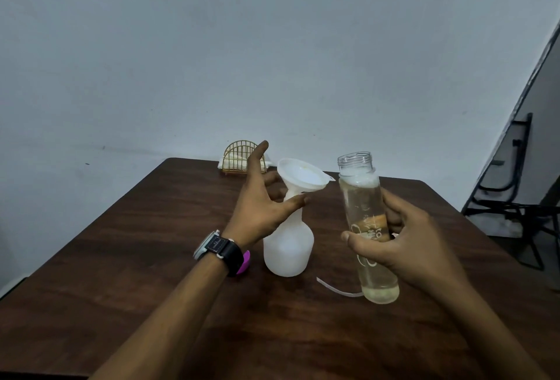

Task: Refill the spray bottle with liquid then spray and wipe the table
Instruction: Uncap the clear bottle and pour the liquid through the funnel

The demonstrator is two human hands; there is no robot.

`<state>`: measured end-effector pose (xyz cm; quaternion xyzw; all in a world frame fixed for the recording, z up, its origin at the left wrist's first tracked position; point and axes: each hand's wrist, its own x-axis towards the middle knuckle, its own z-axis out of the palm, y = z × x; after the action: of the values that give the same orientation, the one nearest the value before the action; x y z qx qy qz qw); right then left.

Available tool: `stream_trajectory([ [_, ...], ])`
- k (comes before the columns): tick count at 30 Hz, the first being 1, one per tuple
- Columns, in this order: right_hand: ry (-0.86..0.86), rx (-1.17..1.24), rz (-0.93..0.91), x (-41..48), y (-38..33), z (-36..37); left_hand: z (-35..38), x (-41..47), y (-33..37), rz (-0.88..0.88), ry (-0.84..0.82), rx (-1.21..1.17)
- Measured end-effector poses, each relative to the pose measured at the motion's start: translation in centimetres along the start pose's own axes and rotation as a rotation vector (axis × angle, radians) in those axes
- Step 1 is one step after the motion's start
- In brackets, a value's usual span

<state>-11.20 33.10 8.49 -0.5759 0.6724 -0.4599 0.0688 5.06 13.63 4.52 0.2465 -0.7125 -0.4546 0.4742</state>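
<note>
My right hand [418, 246] is wrapped around the lower middle of the clear bottle [363, 197], thumb on the near side and fingers curled behind it. The bottle stands close to upright with its open mouth leaning a little to the left. I cannot tell whether its base rests on the table [151, 258] or hangs just above it. Pale yellowish liquid fills it nearly to the shoulder, with a little froth on top. The funnel [303, 175] is what the pour turns on. It lies just left of the bottle's mouth and slightly lower, and its stem sits in the neck of the white spray bottle [288, 249] with its bowl canted toward the right. I judge that the clear bottle's top must tip leftward over that rim. My left hand [257, 206] is spread wide and grips nothing. Its thumb tip is at the funnel's stem and its forefinger points up, so it is the nearer hand for steadying the funnel. The spray bottle stands near the table's middle. Its walls are cloudy and I cannot read any level inside. A purple cap [246, 261] shows behind my left wrist, and a thin white tube [333, 287] lies near the clear bottle's base. A wire napkin holder [239, 155] sits at the far edge.
</note>
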Motion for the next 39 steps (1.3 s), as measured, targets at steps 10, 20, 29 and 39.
stream_trajectory([
  [10, -0.036, -0.241, -0.056, 1.1, -0.9, -1.3, 0.6, -0.3, -0.2, -0.092, 0.078, -0.060],
  [20, -0.093, -0.514, -0.035, 2.5, -1.1, -2.5, 1.2, -0.9, 0.1, -0.113, 0.126, 0.009],
  [29, -0.148, -0.593, -0.031, 3.1, -1.4, -3.3, 1.2, -0.9, 0.3, -0.169, 0.122, 0.014],
  [39, -0.150, -0.615, -0.013, 3.8, -1.3, -3.9, 1.2, -1.1, 1.0, -0.187, 0.133, 0.025],
])
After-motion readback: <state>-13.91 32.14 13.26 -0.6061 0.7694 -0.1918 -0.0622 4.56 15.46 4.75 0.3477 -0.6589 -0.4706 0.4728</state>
